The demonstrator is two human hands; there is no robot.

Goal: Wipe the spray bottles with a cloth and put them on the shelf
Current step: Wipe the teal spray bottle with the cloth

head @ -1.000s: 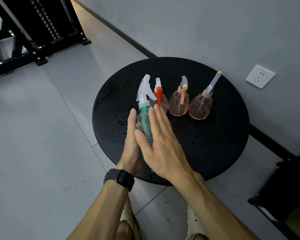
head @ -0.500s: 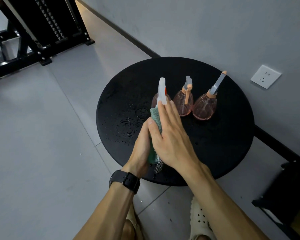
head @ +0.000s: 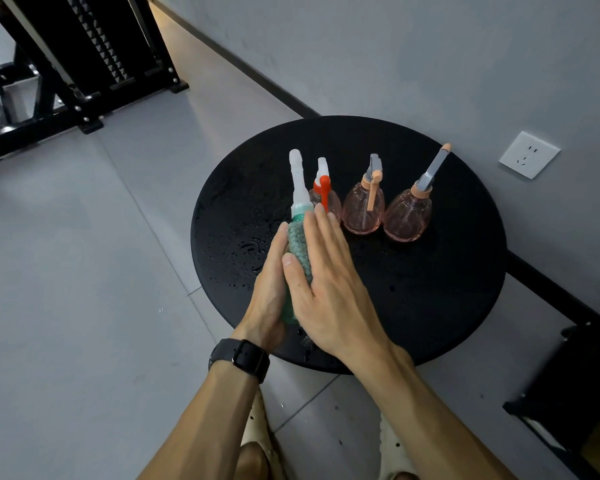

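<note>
A green spray bottle [head: 300, 188] with a white trigger head leans over the near left of the round black table [head: 430, 299]. A green textured cloth [head: 298, 244] is wrapped over its body. My left hand [head: 269, 299] lies flat against the bottle's left side, fingers straight. My right hand [head: 329, 289] presses the cloth from the right, with its thumb on the cloth's front. Behind stand a pink bottle with a red trigger [head: 323, 183] and two pink bottles with peach-grey heads [head: 363, 213], [head: 407, 220].
Water drops speckle the table's left half. A black metal rack [head: 94, 46] stands on the floor at the far left. Dark furniture [head: 568, 393] sits low at the right. A wall socket [head: 529, 154] is on the grey wall behind the table.
The bottle has turned between my palms, so its white head points away differently. My right hand has slid back down the cloth. The red-trigger bottle shows again behind it.
</note>
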